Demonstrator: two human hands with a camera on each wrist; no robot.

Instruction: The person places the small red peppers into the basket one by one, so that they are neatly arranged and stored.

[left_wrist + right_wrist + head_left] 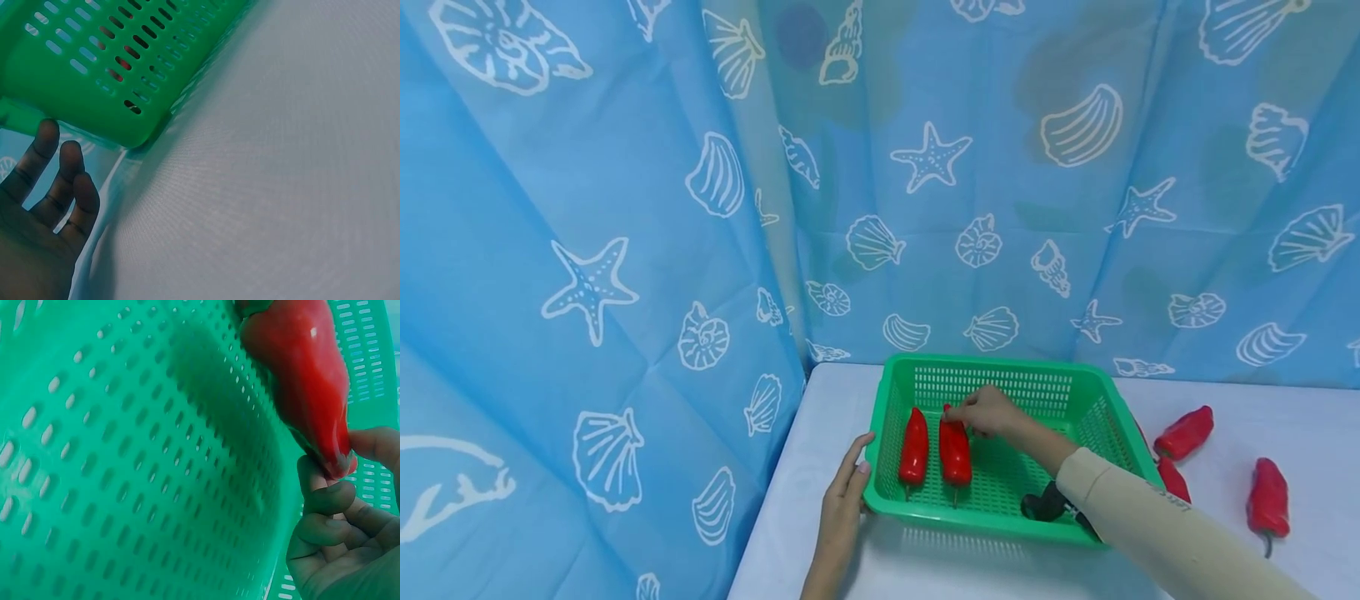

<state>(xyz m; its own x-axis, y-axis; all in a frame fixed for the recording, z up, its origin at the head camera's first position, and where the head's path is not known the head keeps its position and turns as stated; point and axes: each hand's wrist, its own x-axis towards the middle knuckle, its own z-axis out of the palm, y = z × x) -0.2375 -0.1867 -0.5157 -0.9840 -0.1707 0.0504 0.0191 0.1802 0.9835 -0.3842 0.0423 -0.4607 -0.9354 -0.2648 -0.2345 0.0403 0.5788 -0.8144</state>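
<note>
Inside the green plastic basket, my right hand pinches the narrow tip of a red pepper. The right wrist view shows that pepper with its tip between the thumb and fingers, its stem end pointing away. A second red pepper lies to its left in the basket, roughly parallel. My left hand is at the basket's left rim, fingers extended and touching it. In the left wrist view, the left hand's fingers are spread beside the basket's corner.
Right of the basket, red peppers lie on the white tablecloth; another red pepper is partly hidden by the basket and sleeve. A black object shows by the right wrist. A blue shell-patterned curtain hangs behind and left.
</note>
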